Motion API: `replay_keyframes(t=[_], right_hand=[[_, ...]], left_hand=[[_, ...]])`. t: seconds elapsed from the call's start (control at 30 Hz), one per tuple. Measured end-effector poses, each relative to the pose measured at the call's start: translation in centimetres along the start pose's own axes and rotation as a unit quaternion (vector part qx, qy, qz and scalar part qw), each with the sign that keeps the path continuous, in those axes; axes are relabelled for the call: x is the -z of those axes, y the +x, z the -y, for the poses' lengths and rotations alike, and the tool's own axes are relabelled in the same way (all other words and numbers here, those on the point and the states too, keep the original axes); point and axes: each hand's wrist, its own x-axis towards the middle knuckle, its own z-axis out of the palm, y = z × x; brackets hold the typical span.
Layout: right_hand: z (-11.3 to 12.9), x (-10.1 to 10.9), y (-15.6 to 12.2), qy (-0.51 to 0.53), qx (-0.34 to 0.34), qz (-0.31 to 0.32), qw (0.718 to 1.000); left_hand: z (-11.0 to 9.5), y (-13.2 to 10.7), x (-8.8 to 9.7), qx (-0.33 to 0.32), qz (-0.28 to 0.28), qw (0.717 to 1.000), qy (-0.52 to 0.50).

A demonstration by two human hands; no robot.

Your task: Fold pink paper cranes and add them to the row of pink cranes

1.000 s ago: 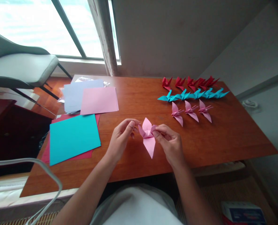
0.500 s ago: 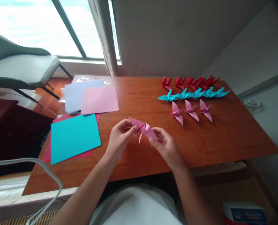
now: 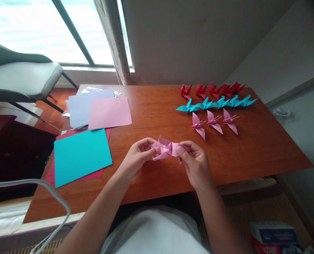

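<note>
A pink origami crane [image 3: 167, 149] is held above the wooden table between my two hands. My left hand [image 3: 141, 155] pinches its left wing between thumb and fingers. On the other side, my right hand [image 3: 195, 158] grips the right wing, thumb on top. The crane's middle faces up toward me, and its wing tips are partly hidden by my fingers. To the right of my hands, three finished pink cranes [image 3: 198, 126] stand in a row with their wings spread.
Behind the pink row stand several blue cranes [image 3: 206, 104] and several red cranes [image 3: 201, 90]. At left lie blue sheets [image 3: 83, 157] over red ones, pink paper [image 3: 109, 113] and pale lilac paper [image 3: 79, 109]. A white cable [image 3: 53, 194] curves past the table's [image 3: 151, 187] left corner.
The crane has been turned and now lies level, its wings stretched sideways. My right hand has moved slightly right and taken a fuller grip on the wing; my left hand still holds the other.
</note>
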Motion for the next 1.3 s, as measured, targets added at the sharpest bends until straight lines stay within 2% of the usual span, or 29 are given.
replay_keyframes(t=[0.17,0.27,0.5,0.77,0.93,1.03,1.17,1.3], right_hand=[[0.4,0.0,-0.2,-0.005,0.017,0.021,1.000],[0.3,0.4,0.1,-0.012,0.016,0.015,1.000],[-1.0,1.3,1.3,0.053,-0.036,0.002,0.998],[-1.5,0.9,1.4,0.112,-0.081,0.020,0.990],[-1.3,0.9,1.4,0.209,-0.138,0.006,0.968],[-1.3,0.8,1.3,0.265,-0.155,-0.001,0.952],[-1.4,0.2,1.1,0.316,-0.164,-0.003,0.935],[-1.4,-0.6,0.9,0.370,-0.183,-0.016,0.911]], left_hand=[[-0.1,-0.1,-0.1,0.006,-0.004,1.000,0.004],[-0.1,-0.2,0.1,-0.012,0.005,1.000,0.012],[-0.3,-0.4,0.2,-0.068,0.030,0.997,0.017],[-0.3,-0.5,0.2,-0.076,0.047,0.996,0.018],[-0.1,-0.4,0.3,-0.065,0.024,0.998,0.001],[-0.1,-0.3,0.2,-0.035,0.009,0.998,-0.052],[-0.1,-0.2,0.0,0.011,0.030,0.990,-0.134],[0.0,-0.1,0.1,0.017,0.037,0.986,-0.164]])
